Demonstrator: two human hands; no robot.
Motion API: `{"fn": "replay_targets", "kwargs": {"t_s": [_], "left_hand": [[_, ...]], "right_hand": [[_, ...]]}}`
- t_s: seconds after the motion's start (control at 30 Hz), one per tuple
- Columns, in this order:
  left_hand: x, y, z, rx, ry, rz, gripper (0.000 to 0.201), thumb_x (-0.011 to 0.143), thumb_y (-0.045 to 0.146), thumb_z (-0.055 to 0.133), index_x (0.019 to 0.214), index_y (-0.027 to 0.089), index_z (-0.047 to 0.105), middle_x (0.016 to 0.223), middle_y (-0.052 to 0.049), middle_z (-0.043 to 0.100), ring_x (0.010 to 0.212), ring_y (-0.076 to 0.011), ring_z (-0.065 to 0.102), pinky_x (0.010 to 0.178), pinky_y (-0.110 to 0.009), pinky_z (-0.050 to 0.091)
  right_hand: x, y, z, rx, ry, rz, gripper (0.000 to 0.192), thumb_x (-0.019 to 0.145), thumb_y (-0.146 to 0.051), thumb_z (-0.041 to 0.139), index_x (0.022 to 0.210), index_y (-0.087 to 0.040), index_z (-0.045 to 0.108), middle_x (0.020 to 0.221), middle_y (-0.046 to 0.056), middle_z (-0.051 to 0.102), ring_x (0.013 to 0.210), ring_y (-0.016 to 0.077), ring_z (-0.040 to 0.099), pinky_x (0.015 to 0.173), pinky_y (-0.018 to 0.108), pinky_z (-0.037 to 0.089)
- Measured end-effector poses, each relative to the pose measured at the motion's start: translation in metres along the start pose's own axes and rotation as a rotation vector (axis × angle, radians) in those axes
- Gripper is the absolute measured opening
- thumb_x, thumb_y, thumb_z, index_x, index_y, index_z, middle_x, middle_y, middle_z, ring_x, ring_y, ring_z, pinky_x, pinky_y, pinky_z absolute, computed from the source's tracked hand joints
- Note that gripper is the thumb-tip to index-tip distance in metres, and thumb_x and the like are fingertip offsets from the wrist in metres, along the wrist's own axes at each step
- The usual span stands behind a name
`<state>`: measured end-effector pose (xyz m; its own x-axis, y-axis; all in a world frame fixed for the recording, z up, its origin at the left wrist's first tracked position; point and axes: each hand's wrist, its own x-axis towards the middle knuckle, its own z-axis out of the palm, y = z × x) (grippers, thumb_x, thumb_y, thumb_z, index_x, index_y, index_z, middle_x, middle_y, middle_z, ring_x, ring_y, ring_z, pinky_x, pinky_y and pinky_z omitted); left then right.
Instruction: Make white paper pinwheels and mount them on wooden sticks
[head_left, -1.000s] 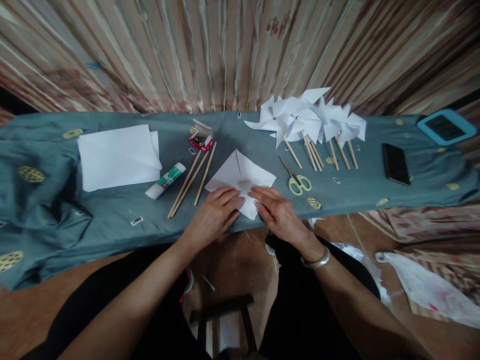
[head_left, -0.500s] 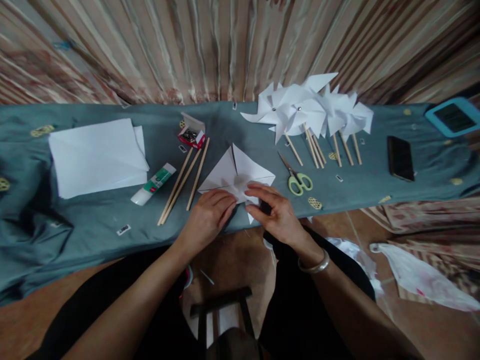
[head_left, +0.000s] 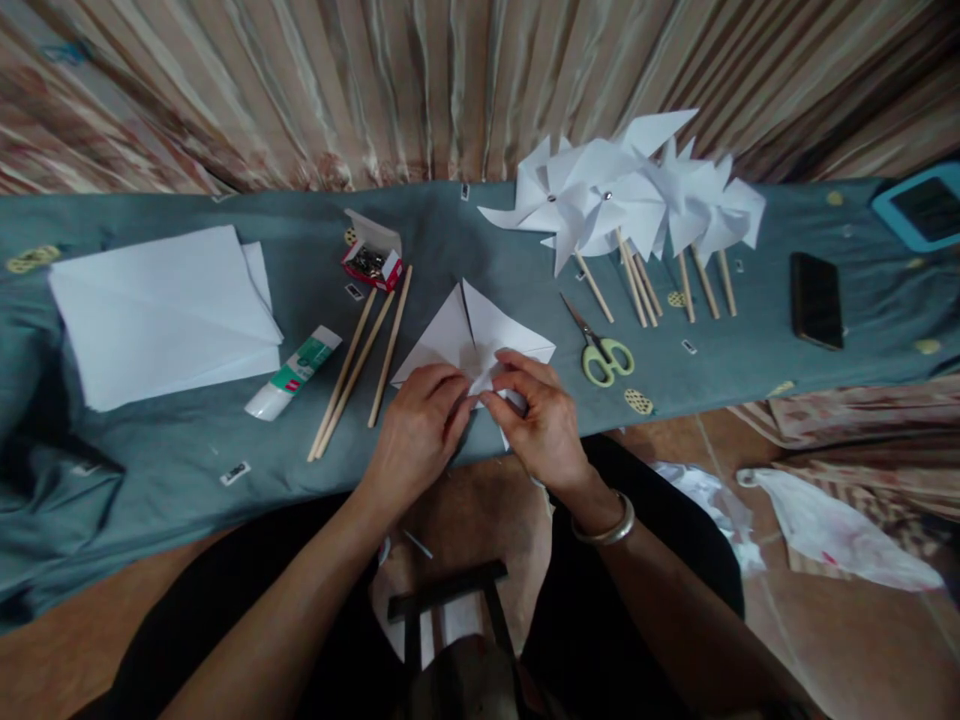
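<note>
On grey-green tablecloth (head_left: 187,440) – striped curtain (head_left: 300,90) behind | left hand (head_left: 416,430), right hand (head_left: 544,425) both pinching folded paper (head_left: 480,335)

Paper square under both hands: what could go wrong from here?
1. The paper square lies at the table's near edge; the left hand and right hand pinch only its near centre, so it might slide off or crease crookedly.
2. The open pin box sits close beside the wooden sticks; a nudge could spill it.
3. The scissors lie beside the right hand, blades exposed.

Sticks (head_left: 360,362) left of folded paper (head_left: 480,335), scissors (head_left: 604,350) right.
</note>
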<state>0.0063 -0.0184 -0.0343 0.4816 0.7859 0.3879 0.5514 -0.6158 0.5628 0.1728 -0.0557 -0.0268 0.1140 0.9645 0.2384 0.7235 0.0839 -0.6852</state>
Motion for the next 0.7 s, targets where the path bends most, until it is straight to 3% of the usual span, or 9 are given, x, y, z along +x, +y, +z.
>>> {"fn": "replay_targets", "kwargs": {"t_s": [0.2, 0.5, 0.7], "left_hand": [[-0.0059, -0.0001, -0.0022, -0.038, 0.006, 0.002, 0.027, 0.096, 0.03, 0.054, 0.12, 0.017, 0.058, 0.105, -0.009, 0.067, 0.096, -0.0206, 0.066, 0.085, -0.036, 0.058], [-0.0073, 0.0025, -0.0032, -0.111, 0.035, 0.007, 0.019, 0.093, 0.018, 0.059, 0.111, 0.017, 0.061, 0.105, -0.006, 0.069, 0.096, -0.0161, 0.067, 0.086, -0.029, 0.057], [-0.0034, 0.0032, -0.0002, -0.123, 0.017, -0.011, 0.021, 0.094, 0.016, 0.054, 0.113, 0.019, 0.062, 0.108, -0.006, 0.069, 0.099, -0.0174, 0.068, 0.088, -0.032, 0.058]], "right_hand": [[-0.0001, -0.0017, 0.0016, -0.038, 0.003, -0.015, 0.005, 0.087, -0.025, 0.066, 0.087, -0.022, 0.069, 0.124, 0.011, 0.069, 0.12, 0.0273, 0.06, 0.107, 0.048, 0.049], [-0.0036, -0.0046, -0.0029, 0.0, -0.02, 0.02, 0.01, 0.087, -0.029, 0.065, 0.087, -0.021, 0.07, 0.127, 0.013, 0.067, 0.122, 0.0288, 0.059, 0.107, 0.05, 0.048], [-0.0026, -0.0033, -0.0042, 0.039, -0.011, 0.051, 0.017, 0.088, -0.028, 0.064, 0.102, -0.022, 0.071, 0.129, 0.012, 0.066, 0.123, 0.0273, 0.059, 0.106, 0.049, 0.049]]}}
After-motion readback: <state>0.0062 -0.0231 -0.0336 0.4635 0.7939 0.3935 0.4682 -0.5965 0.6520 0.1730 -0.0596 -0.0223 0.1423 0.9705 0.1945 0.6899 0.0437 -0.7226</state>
